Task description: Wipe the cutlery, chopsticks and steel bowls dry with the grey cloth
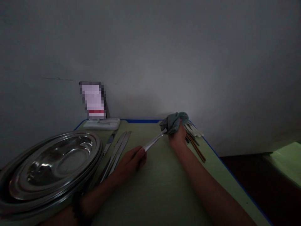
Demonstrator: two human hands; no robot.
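My left hand (134, 159) is closed round one end of a long, shiny metal piece of cutlery (154, 141), held slantwise above the table. Its far end disappears into a grey-green cloth (173, 123) with a dark checked part, so its kind cannot be made out. My right hand (179, 135) grips the bunched cloth around that end. Left of my left hand, several table knives (119, 145) lie side by side, partly covered by my forearm. Beyond my right wrist are brown chopsticks (197, 149) and several pale-handled utensils (194, 129), partly hidden.
Stacked shiny metal plates (94, 163) fill the left of the green table (150, 194), which has a blue edge. At the back left, a phone (94, 99) with a blurred screen stands on a white base (102, 124). A grey wall (150, 62) rises behind.
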